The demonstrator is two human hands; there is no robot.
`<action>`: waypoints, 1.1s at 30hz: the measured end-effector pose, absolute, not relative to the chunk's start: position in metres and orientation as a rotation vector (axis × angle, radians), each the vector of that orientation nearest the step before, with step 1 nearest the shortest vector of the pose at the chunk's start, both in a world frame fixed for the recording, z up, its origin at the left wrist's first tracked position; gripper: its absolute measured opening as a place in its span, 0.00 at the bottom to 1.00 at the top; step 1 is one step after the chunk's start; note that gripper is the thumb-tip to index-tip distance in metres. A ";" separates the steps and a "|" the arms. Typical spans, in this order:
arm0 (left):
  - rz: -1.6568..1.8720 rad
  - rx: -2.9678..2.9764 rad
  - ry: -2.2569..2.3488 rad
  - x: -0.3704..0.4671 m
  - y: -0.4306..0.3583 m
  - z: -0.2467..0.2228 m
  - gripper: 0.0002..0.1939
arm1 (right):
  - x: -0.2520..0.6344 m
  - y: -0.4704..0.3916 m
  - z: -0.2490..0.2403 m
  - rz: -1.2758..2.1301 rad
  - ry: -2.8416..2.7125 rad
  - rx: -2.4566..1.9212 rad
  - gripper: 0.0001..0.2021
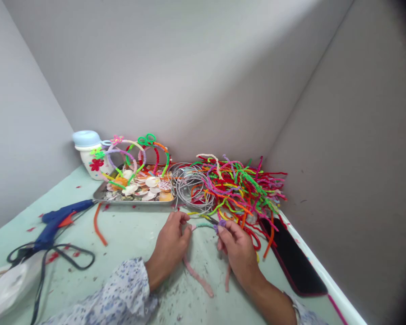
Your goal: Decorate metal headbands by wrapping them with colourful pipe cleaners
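My left hand (169, 246) pinches the left side of an arched band wrapped in fuzzy pipe cleaner. The band's top is mint green (205, 225); its pink end (199, 280) hangs down below my hand. My right hand (239, 253) is closed at the right side of the arch, where a curled purple pipe cleaner (222, 223) shows at the fingertips. A second pink end (228, 277) sticks out below that hand. Behind the fingers lie scissors or a dark pointed tool, partly hidden among yellow pipe cleaners (192, 214).
A metal tray (135, 202) of shells, with finished headbands standing in it, is at the back left beside a white bottle (88, 155). Wire hoops (194, 189) and a pipe cleaner heap (246, 185) sit behind my hands. A blue glue gun (56, 223) lies left, a phone (297, 262) right.
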State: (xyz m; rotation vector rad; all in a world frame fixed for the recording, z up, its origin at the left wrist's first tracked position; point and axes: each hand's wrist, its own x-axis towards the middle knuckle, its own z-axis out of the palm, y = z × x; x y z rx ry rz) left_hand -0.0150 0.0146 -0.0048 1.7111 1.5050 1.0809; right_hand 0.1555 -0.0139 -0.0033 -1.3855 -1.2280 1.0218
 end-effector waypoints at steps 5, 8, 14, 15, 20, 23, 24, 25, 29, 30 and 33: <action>1.065 1.629 1.490 -0.018 0.012 0.006 0.17 | 0.154 -0.015 -0.007 0.977 -1.232 -1.352 0.12; 1.090 1.696 1.545 -0.021 0.013 0.007 0.17 | 0.154 -0.015 -0.009 0.972 -1.223 -1.345 0.12; 0.572 2.036 1.748 -0.024 0.007 0.008 0.13 | 0.154 -0.015 -0.009 0.961 -1.255 -1.319 0.11; 0.504 2.065 1.749 -0.025 0.006 0.009 0.13 | 0.153 -0.015 -0.009 0.961 -1.270 -1.322 0.11; 0.302 2.168 1.718 -0.024 0.001 0.017 0.05 | 0.151 -0.018 -0.006 0.916 -1.340 -1.347 0.10; 0.478 2.088 1.619 -0.019 0.000 0.018 0.04 | 0.150 -0.020 0.000 0.881 -1.411 -1.336 0.10; 0.563 2.028 1.562 -0.017 0.000 0.018 0.05 | 0.150 -0.021 0.002 0.859 -1.443 -1.332 0.10; 0.647 1.961 1.498 -0.014 -0.001 0.017 0.05 | 0.150 -0.021 0.005 0.831 -1.474 -1.330 0.09; 0.852 1.751 1.272 -0.005 -0.008 0.018 0.05 | 0.151 -0.022 0.014 0.695 -1.548 -1.339 0.09; 0.876 1.720 1.240 -0.003 -0.010 0.019 0.05 | 0.151 -0.022 0.015 0.669 -1.556 -1.349 0.09; 0.919 1.684 1.207 -0.001 -0.016 0.022 0.08 | 0.153 -0.023 0.019 0.617 -1.579 -1.376 0.10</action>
